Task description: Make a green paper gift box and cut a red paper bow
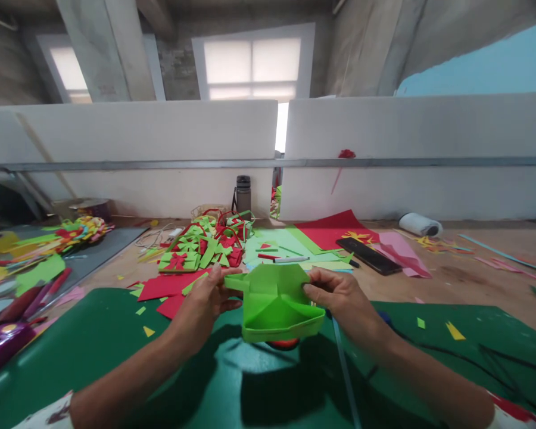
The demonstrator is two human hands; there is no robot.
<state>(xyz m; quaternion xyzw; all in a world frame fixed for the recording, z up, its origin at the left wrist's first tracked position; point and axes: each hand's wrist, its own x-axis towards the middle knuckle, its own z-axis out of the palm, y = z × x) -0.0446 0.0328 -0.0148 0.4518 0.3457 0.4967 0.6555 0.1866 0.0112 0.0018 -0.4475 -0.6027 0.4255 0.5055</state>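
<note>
A folded bright green paper piece (277, 298) is held up above the green mat (170, 381), its lower part opened like a pocket. My left hand (208, 298) pinches a narrow green strip that sticks out at the paper's upper left. On the other side, my right hand (335, 295) has thumb and fingers closed on the paper's right edge. Beneath the paper a red and black object (283, 344) shows in part; most of it is hidden.
Green and red folded paper pieces (205, 244) lie heaped behind my left hand. Farther back stands a dark bottle (243, 195). A black phone (368, 256) rests near red paper (339, 229). Purple tools (6, 348) are at far left, a white roll (420, 225) at back right.
</note>
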